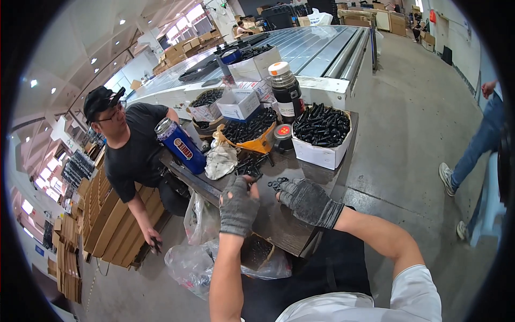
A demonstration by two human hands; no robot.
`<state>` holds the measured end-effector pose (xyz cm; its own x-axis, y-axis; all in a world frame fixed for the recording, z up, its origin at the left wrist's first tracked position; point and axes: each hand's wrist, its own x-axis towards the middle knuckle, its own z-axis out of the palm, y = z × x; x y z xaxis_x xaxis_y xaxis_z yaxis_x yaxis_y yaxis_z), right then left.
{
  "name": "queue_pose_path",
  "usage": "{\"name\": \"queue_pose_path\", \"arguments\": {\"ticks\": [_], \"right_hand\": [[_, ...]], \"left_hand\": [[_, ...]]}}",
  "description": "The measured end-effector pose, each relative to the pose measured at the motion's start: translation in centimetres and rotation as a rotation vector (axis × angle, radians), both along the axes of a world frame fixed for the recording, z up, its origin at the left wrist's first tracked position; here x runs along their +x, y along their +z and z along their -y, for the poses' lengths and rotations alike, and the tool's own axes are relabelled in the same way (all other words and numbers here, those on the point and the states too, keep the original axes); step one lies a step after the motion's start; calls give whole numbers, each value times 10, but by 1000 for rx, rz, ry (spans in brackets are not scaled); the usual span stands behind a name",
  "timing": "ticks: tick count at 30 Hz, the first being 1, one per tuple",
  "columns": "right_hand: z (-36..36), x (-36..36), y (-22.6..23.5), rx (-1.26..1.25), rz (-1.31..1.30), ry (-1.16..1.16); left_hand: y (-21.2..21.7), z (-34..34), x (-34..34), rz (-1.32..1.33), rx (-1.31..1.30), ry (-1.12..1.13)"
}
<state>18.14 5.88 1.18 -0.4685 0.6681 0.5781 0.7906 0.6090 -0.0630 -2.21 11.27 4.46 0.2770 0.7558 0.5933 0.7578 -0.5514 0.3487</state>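
Observation:
Both my hands wear grey knit gloves with bare fingertips, above the dark wooden tabletop (281, 222). My left hand (239, 206) is curled at the near edge of a loose pile of small black parts (251, 162); what its fingers hold, if anything, is too small to make out. A few small black ring-ended parts (276, 184) show at the fingertips of my right hand (308, 201), which is closed on them. Beyond, a white box (324, 155) and a yellow-edged box (256, 145) are heaped with black parts. A crumpled white cloth (221, 161) lies left of the pile.
A blue can (181, 146), a black thermos (287, 94) and its dark cup-like lid (283, 138) stand on the table. Plastic bags (201, 222) hang at the near edge. A person (142, 139) sits at the left; another person's leg (472, 145) shows at right.

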Motion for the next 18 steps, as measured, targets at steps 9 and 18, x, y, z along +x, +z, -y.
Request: {"name": "queue_pose_path", "arguments": {"ticks": [9, 18], "right_hand": [[7, 4, 17, -676, -1019, 188], [25, -13, 28, -453, -870, 119]], "left_hand": [[-8, 79, 3, 965, -716, -187], [-17, 86, 23, 1144, -523, -151]]}}
